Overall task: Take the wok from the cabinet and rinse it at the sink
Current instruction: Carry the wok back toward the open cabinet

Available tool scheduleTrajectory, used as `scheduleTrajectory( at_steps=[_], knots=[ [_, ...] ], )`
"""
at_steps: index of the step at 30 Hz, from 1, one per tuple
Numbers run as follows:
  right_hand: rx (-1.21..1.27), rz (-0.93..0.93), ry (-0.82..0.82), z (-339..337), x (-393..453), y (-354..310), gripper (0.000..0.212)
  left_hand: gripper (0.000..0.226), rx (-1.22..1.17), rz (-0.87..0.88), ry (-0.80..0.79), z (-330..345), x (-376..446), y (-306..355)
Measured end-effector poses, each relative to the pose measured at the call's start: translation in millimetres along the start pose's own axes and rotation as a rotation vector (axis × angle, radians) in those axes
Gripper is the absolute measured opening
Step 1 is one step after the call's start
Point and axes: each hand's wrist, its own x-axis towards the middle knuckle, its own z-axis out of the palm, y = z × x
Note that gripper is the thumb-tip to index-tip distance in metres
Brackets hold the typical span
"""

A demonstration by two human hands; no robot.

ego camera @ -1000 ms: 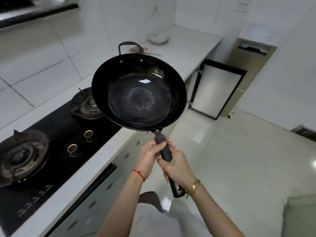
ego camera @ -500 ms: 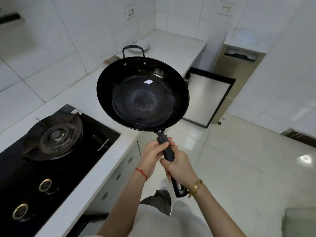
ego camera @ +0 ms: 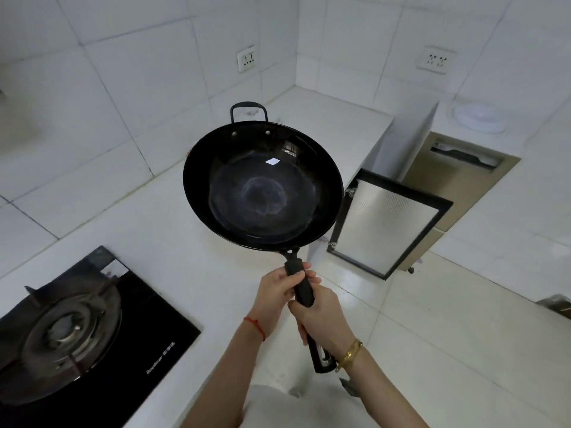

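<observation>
A black wok (ego camera: 262, 193) with a long black handle and a small loop handle at its far rim hangs level in the air above the white counter's edge. My left hand (ego camera: 279, 293) grips the handle close to the bowl. My right hand (ego camera: 324, 319) grips the same handle just behind it. The bowl looks dry, with a dull ring at its bottom. A cabinet door (ego camera: 386, 222) with a black frame stands open to the right of the wok. No sink is in view.
A black gas hob (ego camera: 92, 335) with one burner sits at the lower left on the white counter (ego camera: 148, 230). A beige unit (ego camera: 454, 180) stands beyond the open door, with a white lid (ego camera: 479, 117) above it. White floor tiles (ego camera: 448, 335) stretch to the right.
The view has swung right along the counter: the hob slid to the lower left and one burner left the frame. The wok stays held in both hands in front of me.
</observation>
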Motion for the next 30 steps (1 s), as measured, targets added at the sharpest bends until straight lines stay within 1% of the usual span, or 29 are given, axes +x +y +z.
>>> scheduleTrajectory(
  at_steps=[5, 10, 14, 19, 23, 26, 30],
  knots=[
    [-0.05, -0.037, -0.078, -6, 48, -5, 0.013, 0.028, -0.054, 0.035, 0.069, -6, 34, 8],
    [-0.085, -0.084, -0.156, -11, 99, -3, 0.017, 0.029, -0.093, 0.076, 0.187, -8, 69, 15],
    [-0.124, -0.102, -0.263, -19, 138, -3, 0.02, 0.029, -0.169, 0.112, 0.295, -6, 94, 20],
    [-0.212, -0.198, -0.355, -24, 182, -5, 0.021, 0.03, -0.247, 0.16, 0.42, -4, 122, 26],
    [-0.22, -0.228, -0.473, -23, 207, -9, 0.016, 0.03, -0.384, 0.203, 0.513, -5, 138, 26],
    [-0.219, -0.238, -0.507, -14, 218, -10, 0.013, 0.03, -0.487, 0.226, 0.586, -10, 144, 26],
    [-0.225, -0.235, -0.549, 4, 227, -12, 0.013, 0.03, -0.581, 0.252, 0.635, -24, 144, 27]
  ],
)
